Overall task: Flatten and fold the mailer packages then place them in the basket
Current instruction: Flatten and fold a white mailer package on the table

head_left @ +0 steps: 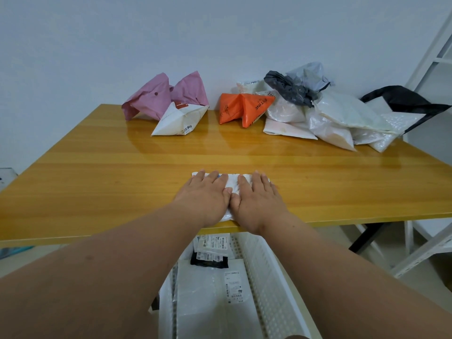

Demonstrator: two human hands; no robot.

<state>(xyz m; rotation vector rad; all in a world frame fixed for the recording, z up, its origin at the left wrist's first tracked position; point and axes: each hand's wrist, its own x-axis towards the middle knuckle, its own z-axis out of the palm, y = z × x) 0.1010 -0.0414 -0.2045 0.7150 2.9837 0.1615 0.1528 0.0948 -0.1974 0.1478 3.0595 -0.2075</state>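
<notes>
White mailer [231,185] lies flat at the near edge of the table [97,172], centred, mostly hidden under both hands. Left hand [204,198] palm-down on its left half, fingers straight and slightly spread, pressing. Right hand [256,204] palm-down on its right half, fingers straight and close together, pressing. Thumbs nearly meet over the mailer's middle. Neither hand grips anything. A blue mark shows between the left fingers; unreadable.

Basket [269,277]: white, perforated walls, on the floor below the table edge, between the forearms. Inside: flat white mailers with barcode shipping labels and one black mailer [209,261], also labelled. Exact count unclear, at least three. Label text too small to read.

Far side of table, unfolded mailers:
- 2 pink mailers [156,97], puffed, side by side.
- 1 white mailer with barcode [179,119], touching the pink ones in front.
- 1 orange mailer [242,107], print reads "TINE", partly cut off.
- Right heap [330,118]: several white and translucent bags overlapping, one dark grey crumpled bag [291,90] on top, one pale grey-blue behind it, one black bag [403,99] at the far right. Count of white ones cannot be told.

White metal shelf frame [430,69] at the right edge.
</notes>
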